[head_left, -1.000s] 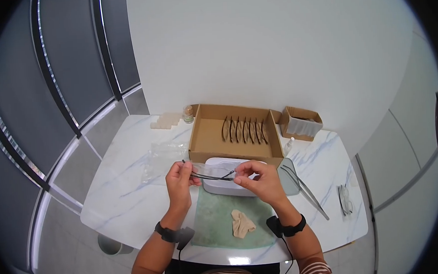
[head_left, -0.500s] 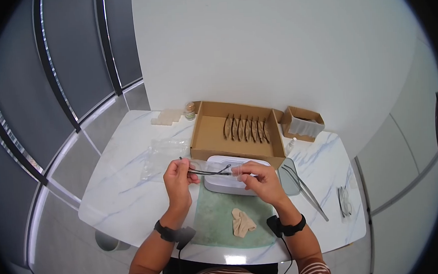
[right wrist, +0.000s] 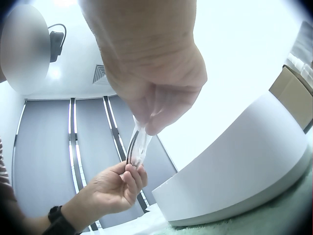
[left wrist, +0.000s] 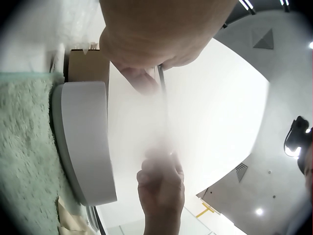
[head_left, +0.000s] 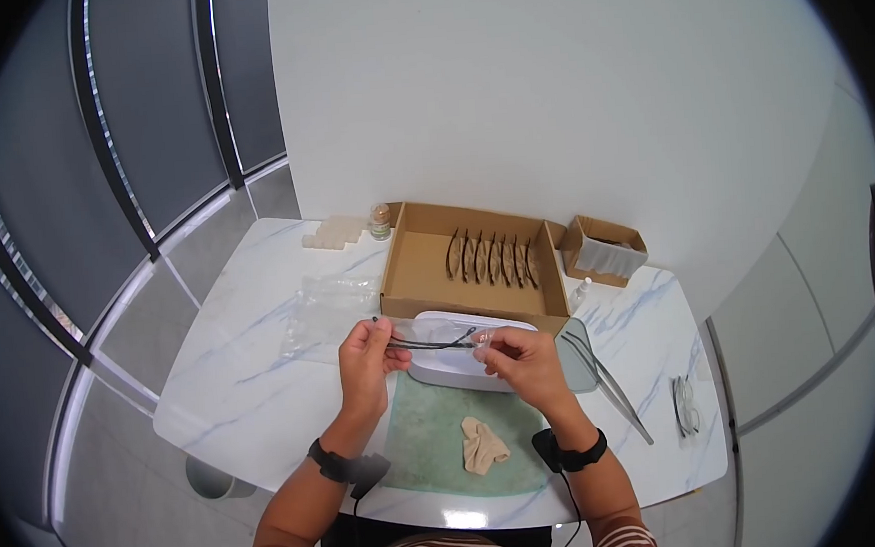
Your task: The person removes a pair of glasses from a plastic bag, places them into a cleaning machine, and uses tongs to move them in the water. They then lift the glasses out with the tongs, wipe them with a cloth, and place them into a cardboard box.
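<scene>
Over the white oval tub, both hands hold a pair of dark-framed glasses inside a clear plastic sleeve. My left hand grips the left end of the glasses through or along the sleeve, thumb on top. My right hand pinches the sleeve's right end between thumb and fingertips. In the right wrist view the sleeve stretches between the two hands, a dark temple arm showing through it. The left wrist view is hazy around the sleeve.
Behind the tub, a cardboard box holds several sleeved glasses in a row. A green mat bears a beige cloth. Long tweezers and glasses lie right. A plastic bag lies left; a small carton stands back right.
Both hands have shifted slightly, still holding the glasses. The right fingers have moved at the sleeve's right end, and more of the glasses now lies within the sleeve between the hands.
</scene>
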{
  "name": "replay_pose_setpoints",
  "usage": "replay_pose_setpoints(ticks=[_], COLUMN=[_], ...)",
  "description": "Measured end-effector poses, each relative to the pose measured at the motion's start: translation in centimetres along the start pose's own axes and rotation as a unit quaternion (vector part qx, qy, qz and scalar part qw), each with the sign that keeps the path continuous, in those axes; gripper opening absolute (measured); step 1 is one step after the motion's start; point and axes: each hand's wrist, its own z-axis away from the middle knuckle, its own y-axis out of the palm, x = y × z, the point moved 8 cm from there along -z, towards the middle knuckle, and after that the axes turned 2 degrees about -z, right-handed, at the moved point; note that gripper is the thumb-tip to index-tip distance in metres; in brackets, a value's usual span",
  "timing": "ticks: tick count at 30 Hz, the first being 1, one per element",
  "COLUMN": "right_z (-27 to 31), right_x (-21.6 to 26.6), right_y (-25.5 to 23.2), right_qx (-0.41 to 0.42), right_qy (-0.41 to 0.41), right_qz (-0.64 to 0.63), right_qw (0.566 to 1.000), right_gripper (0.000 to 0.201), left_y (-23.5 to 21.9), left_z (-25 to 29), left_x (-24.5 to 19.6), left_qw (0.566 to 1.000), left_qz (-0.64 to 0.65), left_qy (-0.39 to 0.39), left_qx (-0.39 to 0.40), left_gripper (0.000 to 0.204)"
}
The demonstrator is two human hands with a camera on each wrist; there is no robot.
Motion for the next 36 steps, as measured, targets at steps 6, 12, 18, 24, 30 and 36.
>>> replay_pose_setpoints(ticks=[6, 12, 18, 24, 30, 36], right_z=[0.0, 0.0, -0.3, -0.6, -1.1, -1.4], right_x=[2.6, 4.2, 2.5, 1.3, -0.9, -2.1], right_y=[-0.5, -2.9, -8.4, -9.0, -7.8, -6.9], right_qx=[-0.032, -0.062, -0.101, -0.112, -0.125, -0.114], right_qy=[-0.15, -0.143, -0.108, -0.084, -0.045, -0.02], right_qz=[0.118, 0.115, 0.116, 0.128, 0.104, 0.14], right_qw=[0.981, 0.981, 0.982, 0.982, 0.986, 0.983], right_gripper=[0.016, 0.011, 0.012, 0.012, 0.011, 0.012], left_y=[0.2, -2.0, -6.6, -7.9, -6.8, -6.5], left_z=[0.0, -1.0, -2.2, -3.3, -2.9, -3.3], left_x=[0.0, -0.4, -1.8, -1.4, -1.4, -0.9], left_qw=[1.0, 0.997, 0.972, 0.97, 0.973, 0.978], left_qz=[0.012, 0.031, 0.116, 0.15, 0.152, 0.161], left_qy=[-0.008, 0.046, 0.072, 0.069, 0.049, 0.025], left_qx=[0.012, -0.054, -0.192, -0.177, -0.164, -0.13], left_gripper=[0.027, 0.024, 0.024, 0.022, 0.02, 0.019])
